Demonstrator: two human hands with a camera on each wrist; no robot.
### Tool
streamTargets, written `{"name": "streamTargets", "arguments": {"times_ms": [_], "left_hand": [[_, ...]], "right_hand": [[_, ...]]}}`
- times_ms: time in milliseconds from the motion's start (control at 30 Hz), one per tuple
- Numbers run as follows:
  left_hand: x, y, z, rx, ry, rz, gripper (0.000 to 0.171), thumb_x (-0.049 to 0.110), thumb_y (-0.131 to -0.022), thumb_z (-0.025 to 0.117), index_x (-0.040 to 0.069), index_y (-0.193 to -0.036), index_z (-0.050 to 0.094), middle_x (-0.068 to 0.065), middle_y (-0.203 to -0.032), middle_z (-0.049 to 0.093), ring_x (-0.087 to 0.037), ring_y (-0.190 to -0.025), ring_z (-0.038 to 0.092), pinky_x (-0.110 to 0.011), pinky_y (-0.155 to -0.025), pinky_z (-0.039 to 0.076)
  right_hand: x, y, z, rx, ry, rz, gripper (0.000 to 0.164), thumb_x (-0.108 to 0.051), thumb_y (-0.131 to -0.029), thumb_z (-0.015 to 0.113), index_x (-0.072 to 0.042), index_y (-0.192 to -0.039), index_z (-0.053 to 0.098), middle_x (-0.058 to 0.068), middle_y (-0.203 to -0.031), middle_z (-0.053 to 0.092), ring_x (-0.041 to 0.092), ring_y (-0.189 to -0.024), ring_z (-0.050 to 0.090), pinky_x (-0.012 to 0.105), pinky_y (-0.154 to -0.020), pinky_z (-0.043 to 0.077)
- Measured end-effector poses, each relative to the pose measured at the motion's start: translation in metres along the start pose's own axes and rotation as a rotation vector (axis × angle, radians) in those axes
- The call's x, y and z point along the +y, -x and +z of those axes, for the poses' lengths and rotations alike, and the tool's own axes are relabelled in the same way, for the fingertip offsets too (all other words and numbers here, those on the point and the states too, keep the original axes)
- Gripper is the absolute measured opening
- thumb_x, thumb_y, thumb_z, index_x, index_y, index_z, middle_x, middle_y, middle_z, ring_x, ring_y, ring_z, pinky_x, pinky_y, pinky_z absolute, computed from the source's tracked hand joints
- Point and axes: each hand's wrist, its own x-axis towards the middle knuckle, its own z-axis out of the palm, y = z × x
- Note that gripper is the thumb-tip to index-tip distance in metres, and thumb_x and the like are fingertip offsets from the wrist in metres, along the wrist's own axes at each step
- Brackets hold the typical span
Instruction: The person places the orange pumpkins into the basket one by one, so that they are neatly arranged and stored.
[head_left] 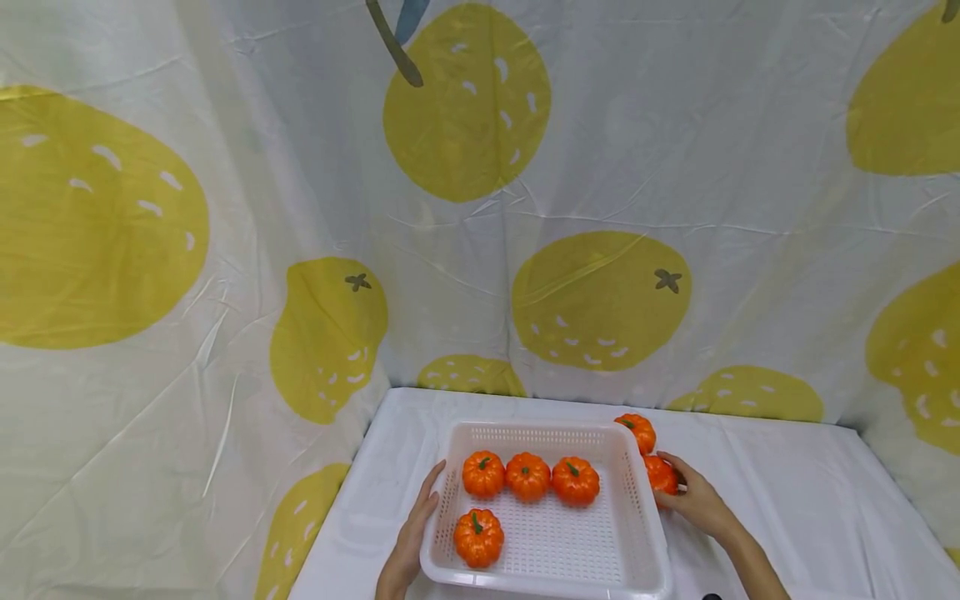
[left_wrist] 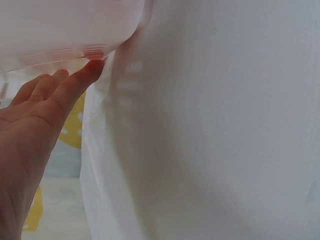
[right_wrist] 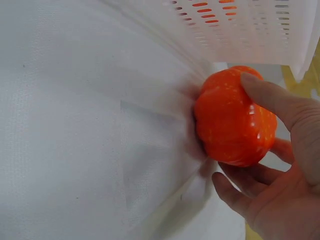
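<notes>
A white plastic basket (head_left: 562, 537) with slotted walls holds small orange pumpkins. Three, including the middle pumpkin (head_left: 528, 477), line up toward the back; another pumpkin (head_left: 478, 538) sits at the front left. My left hand (head_left: 410, 533) lies along the basket's left side, fingers extended, and in the left wrist view its fingertips (left_wrist: 96, 67) meet the wall low down. Outside the right wall, my right hand (head_left: 699, 500) grips a glossy pumpkin (right_wrist: 232, 117), thumb on one side and fingers round the other. Just behind it stands another pumpkin (head_left: 636, 432), partly hidden by the basket rim.
A white cloth (head_left: 787, 483) covers the table beneath the basket. Hanging fabric (head_left: 450, 242) printed with yellow fruit encloses the back and sides. A small dark object (head_left: 712, 597) shows at the bottom edge, near the right forearm.
</notes>
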Motion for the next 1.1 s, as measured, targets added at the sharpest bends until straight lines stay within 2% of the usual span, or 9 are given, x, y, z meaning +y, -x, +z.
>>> {"name": "streamTargets", "arguments": {"times_ms": [100,233,400,533,800,933,1100], "left_hand": [[0.000,0.000,0.000,0.001,-0.002,-0.004,0.052,0.054,-0.100,0.027,0.047,-0.150,0.016,-0.003,-0.165,0.000,-0.046,-0.147,0.010,-0.056,-0.102,0.045],[-0.002,-0.001,0.000,0.001,-0.006,-0.011,0.053,0.055,-0.100,0.028,0.047,-0.150,0.016,-0.002,-0.165,0.000,-0.046,-0.147,0.012,-0.056,-0.102,0.044],[-0.002,0.000,0.000,-0.001,-0.003,-0.012,0.053,0.054,-0.100,0.028,0.046,-0.151,0.015,-0.003,-0.165,0.000,-0.046,-0.147,0.013,-0.056,-0.102,0.044],[0.000,0.000,0.000,0.002,-0.001,-0.011,0.054,0.055,-0.100,0.028,0.045,-0.151,0.015,-0.004,-0.165,0.000,-0.046,-0.147,0.011,-0.055,-0.101,0.045],[-0.001,0.001,-0.001,0.004,0.001,-0.011,0.051,0.054,-0.100,0.028,0.047,-0.150,0.017,-0.002,-0.165,0.000,-0.045,-0.148,0.011,-0.053,-0.100,0.047],[-0.001,0.001,-0.001,-0.002,-0.008,0.005,0.050,0.053,-0.101,0.026,0.048,-0.150,0.017,-0.002,-0.165,0.001,-0.044,-0.148,0.010,-0.056,-0.104,0.042],[0.000,0.001,-0.001,-0.011,-0.017,0.021,0.051,0.052,-0.101,0.025,0.046,-0.151,0.016,-0.002,-0.165,0.001,-0.043,-0.148,0.010,-0.058,-0.107,0.038]], "right_hand": [[0.000,0.002,-0.002,-0.006,0.012,0.031,0.082,-0.030,-0.083,0.075,0.001,-0.146,0.032,0.033,-0.141,0.042,0.044,-0.117,0.054,0.038,-0.089,0.054],[0.002,0.007,-0.007,-0.008,0.033,0.084,0.086,-0.041,-0.084,0.072,-0.002,-0.148,0.029,0.032,-0.144,0.039,0.045,-0.121,0.051,0.050,-0.095,0.050],[0.007,0.011,-0.018,-0.009,0.056,0.155,0.093,-0.051,-0.083,0.069,-0.003,-0.150,0.025,0.031,-0.145,0.038,0.045,-0.123,0.047,0.055,-0.097,0.046],[0.011,0.013,-0.027,0.000,0.085,0.174,0.094,-0.051,-0.084,0.068,0.000,-0.149,0.024,0.034,-0.143,0.038,0.046,-0.121,0.047,0.058,-0.096,0.045],[0.018,0.015,-0.031,-0.016,0.076,0.169,0.096,-0.046,-0.083,0.072,0.000,-0.150,0.021,0.034,-0.144,0.034,0.048,-0.123,0.044,0.060,-0.099,0.042],[0.019,0.016,-0.030,0.001,0.109,0.161,0.100,-0.047,-0.080,0.074,0.000,-0.150,0.021,0.035,-0.143,0.036,0.047,-0.120,0.046,0.060,-0.097,0.043],[0.020,0.017,-0.027,0.043,0.150,0.095,0.100,-0.045,-0.077,0.077,0.001,-0.148,0.025,0.035,-0.140,0.040,0.048,-0.118,0.048,0.062,-0.095,0.044]]}}
